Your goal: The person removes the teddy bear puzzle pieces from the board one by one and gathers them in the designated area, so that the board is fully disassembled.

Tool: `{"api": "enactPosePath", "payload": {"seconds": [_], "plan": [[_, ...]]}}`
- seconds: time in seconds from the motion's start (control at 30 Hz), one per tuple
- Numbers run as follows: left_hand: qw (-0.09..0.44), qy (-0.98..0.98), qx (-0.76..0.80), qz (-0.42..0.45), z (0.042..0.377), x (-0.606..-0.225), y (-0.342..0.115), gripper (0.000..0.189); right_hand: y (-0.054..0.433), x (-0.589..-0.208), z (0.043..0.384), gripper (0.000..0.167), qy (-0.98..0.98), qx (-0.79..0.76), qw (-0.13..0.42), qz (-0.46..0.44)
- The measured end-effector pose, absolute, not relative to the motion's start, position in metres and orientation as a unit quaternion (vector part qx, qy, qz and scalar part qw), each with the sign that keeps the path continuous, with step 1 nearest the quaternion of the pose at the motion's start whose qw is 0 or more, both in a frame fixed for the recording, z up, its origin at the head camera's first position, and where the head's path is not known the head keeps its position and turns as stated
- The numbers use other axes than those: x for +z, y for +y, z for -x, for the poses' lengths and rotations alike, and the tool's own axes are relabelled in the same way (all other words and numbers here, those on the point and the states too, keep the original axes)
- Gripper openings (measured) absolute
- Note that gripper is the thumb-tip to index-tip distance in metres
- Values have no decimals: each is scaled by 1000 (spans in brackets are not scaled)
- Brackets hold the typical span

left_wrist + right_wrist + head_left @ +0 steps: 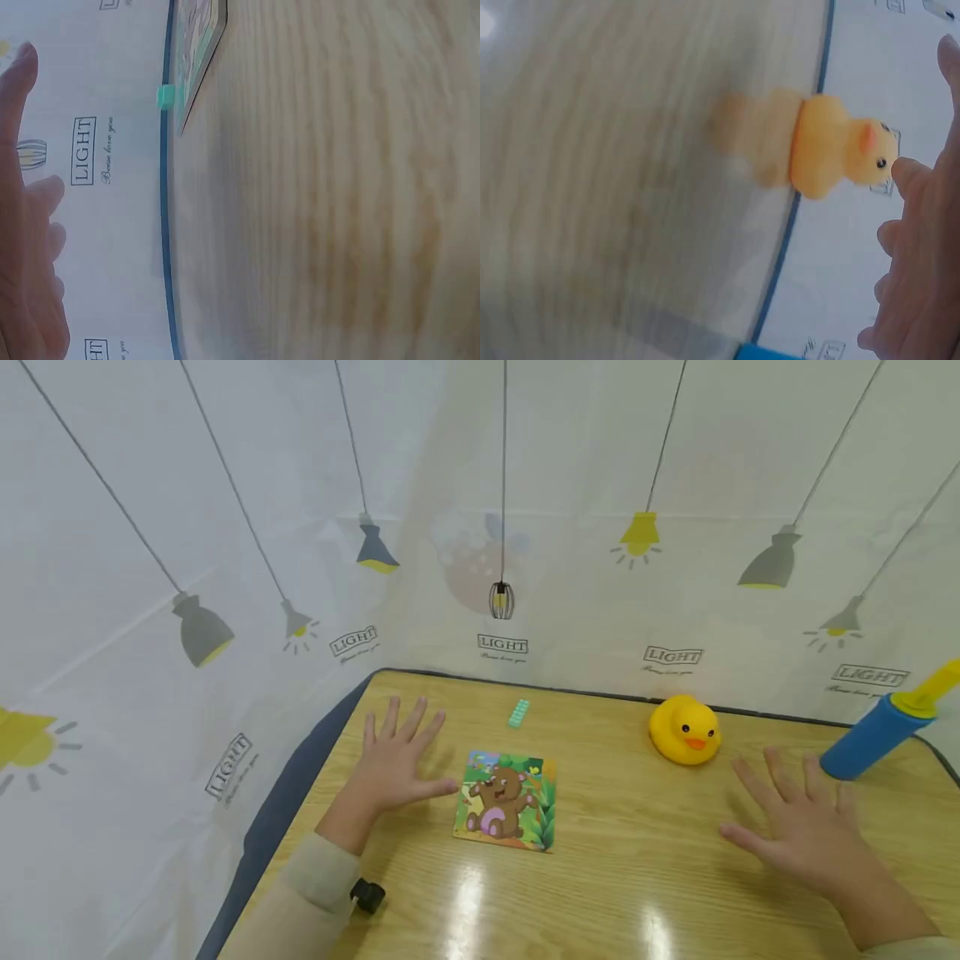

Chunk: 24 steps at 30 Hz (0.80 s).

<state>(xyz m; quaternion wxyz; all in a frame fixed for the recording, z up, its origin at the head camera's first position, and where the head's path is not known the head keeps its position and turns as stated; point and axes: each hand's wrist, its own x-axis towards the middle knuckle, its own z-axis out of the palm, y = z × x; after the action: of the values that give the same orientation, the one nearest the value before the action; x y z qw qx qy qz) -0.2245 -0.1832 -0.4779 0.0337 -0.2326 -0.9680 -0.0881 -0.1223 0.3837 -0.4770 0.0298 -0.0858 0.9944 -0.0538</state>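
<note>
My left hand (397,768) is spread flat with nothing in it, its thumb tip close to the left edge of a square bear picture puzzle (504,800). Over on the right, my right hand (806,827) is spread too, fingers apart and holding nothing. A yellow rubber duck (684,731) sits just beyond its fingers, facing me. Right of those fingers stands a tilted blue cylinder with a yellow top (873,739). Behind the puzzle lies a small mint-green studded strip (518,712). In the left wrist view the hand (30,247) hovers above the wood.
The wooden table (615,860) has a dark edge along its back and left. White cloth (577,610) printed with hanging lamps rises behind it. A black wrist device (367,895) sticks out by my left sleeve (307,885).
</note>
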Motion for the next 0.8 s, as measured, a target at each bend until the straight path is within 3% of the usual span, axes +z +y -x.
{"api": "enactPosePath", "payload": {"seconds": [0.13,0.37,0.57,0.8], "plan": [[41,-964,-112,237,225,-490,-178,114,358,-490,126,102,991,-80,20,109],[35,-949,-184,253,222,-513,-158,113,300,-497,134,88,968,-190,-59,156],[-2,-938,-235,255,214,-535,-153,114,247,-509,147,65,924,-354,-27,139],[-32,-939,-234,250,210,-550,-152,124,193,-531,165,56,905,-396,-24,150]]}}
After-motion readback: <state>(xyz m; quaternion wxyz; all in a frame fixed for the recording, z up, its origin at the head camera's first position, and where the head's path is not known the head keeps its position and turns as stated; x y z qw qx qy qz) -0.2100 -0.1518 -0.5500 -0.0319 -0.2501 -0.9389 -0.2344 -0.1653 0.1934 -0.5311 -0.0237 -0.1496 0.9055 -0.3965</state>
